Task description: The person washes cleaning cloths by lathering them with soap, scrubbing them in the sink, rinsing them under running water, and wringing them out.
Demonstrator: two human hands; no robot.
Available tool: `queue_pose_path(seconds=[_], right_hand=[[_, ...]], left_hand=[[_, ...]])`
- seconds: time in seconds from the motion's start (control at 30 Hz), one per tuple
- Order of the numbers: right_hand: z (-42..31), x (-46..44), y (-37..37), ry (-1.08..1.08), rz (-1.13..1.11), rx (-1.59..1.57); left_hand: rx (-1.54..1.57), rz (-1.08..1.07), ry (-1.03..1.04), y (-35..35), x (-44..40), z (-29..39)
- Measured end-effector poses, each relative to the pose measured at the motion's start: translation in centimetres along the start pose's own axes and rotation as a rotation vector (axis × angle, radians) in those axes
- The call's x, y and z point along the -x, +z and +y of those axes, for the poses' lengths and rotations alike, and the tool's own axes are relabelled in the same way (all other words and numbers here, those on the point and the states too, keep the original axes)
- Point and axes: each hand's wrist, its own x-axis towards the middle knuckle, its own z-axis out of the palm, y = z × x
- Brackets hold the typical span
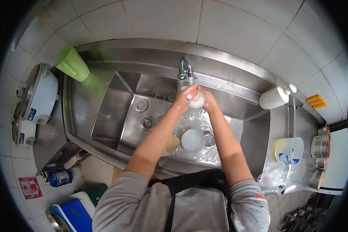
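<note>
Beneath the faucet [186, 69], my left hand [183, 99] and my right hand [208, 100] are closed around a small white round dish [197, 102]. Running water [190, 81] falls onto it and over my fingers. Whether it is a bowl or a cup I cannot tell. Below my hands, in the wet right basin, lies a whitish round bowl [193, 140]. A round metal drain [209, 138] shows beside that bowl. Partly behind my left forearm is a yellowish thing [172, 143], its kind hidden.
The left basin [132, 98] has a round drain. A green pitcher [72, 65] lies tilted on the left counter, near a rice cooker [42, 94]. On the right are a white pump bottle [274, 97], a clear plastic tub [292, 150], a plastic bag [274, 178] and metal containers [320, 146].
</note>
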Motion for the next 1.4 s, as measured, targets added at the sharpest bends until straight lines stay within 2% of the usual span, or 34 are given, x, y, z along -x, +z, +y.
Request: queue_pose_path(seconds=[0.07, 0.1, 0.2, 0.23, 0.33, 0.37, 0.47, 0.5, 0.6, 0.63, 0.73, 0.77, 0.87, 0.97, 1.07, 1.17, 1.27, 1.3, 1.37, 1.4], right_hand=[[-1.3, 1.9, 2.5, 0.036, -0.145, 0.317], [-2.4, 3.2, 4.5, 0.076, -0.068, 0.526], [-1.9, 1.8, 4.6, 0.074, -0.083, 0.905], [-2.3, 2.9, 6.0, 0.081, 0.017, 0.979], [-1.7, 1.5, 4.5, -0.107, 0.065, 0.58], [-2.5, 2.5, 4.8, -0.052, 0.101, 0.469], [-2.7, -1.3, 0.3, -0.608, 0.152, 1.383], [-3.4, 0.6, 3.0, -0.574, 0.139, 1.213], [-4.3, 3.0, 8.2, -0.124, -0.063, 0.952], [-3.9, 3.0, 8.9, -0.081, -0.159, 0.896], [-4.1, 4.6, 10.8, 0.01, -0.189, 0.964], [-3.8, 4.0, 10.1, -0.03, -0.17, 0.942], [-3.5, 3.1, 8.2, -0.324, 0.113, 1.343], [-0.9, 1.3, 5.0, -1.002, 0.558, 1.573], [-0.3, -0.3, 2.4, -0.486, 0.349, 1.222], [-2.0, 2.6, 4.5, -0.396, 0.114, 0.853], [-3.1, 2.6, 4.5, -0.439, 0.044, 0.88], [-3.1, 2.9, 4.9, -0.539, 0.064, 0.91], [-3.3, 3.3, 5.7, -0.743, 0.102, 0.968], [-3.6, 3.6, 6.1, -0.652, 0.044, 0.902]], left_hand=[[-0.581, -0.103, -0.101, 2.6, 1.4, 2.5], [-0.78, -0.208, 0.051, 3.4, 1.7, 2.3], [-1.406, -0.389, 0.191, 4.6, 3.3, 2.4], [-1.508, -0.454, 0.171, 5.3, 3.6, 3.4], [-0.796, -0.096, 0.027, 2.6, 3.1, 1.6], [-0.39, 0.093, -0.012, 2.1, 2.9, 1.0], [0.016, 0.326, 0.14, 0.3, 1.6, -0.4], [-0.002, 0.355, 0.13, -0.6, 1.1, -1.3], [-0.018, 0.432, -0.088, -3.1, -0.5, -4.8], [0.09, 0.385, -0.025, -3.4, -0.8, -5.6], [-0.207, 0.457, 0.021, -1.0, -0.5, -4.8], [-0.226, 0.43, -0.019, -5.8, -3.2, -8.0], [-0.021, 0.48, -0.07, -1.6, -2.3, -4.8], [0.232, 0.394, -0.163, -0.6, -1.7, -2.0], [0.113, 0.248, -0.012, -2.0, -2.4, -2.5], [-0.181, 0.321, -0.021, -0.8, -1.5, 0.1], [-0.432, 0.271, 0.094, -1.0, -1.6, 1.8], [-0.549, 0.269, 0.024, -0.2, -1.0, 2.9], [-0.666, 0.094, 0.08, -1.1, -0.9, 2.5], [-0.723, 0.006, 0.109, -1.0, -0.7, 2.7]])
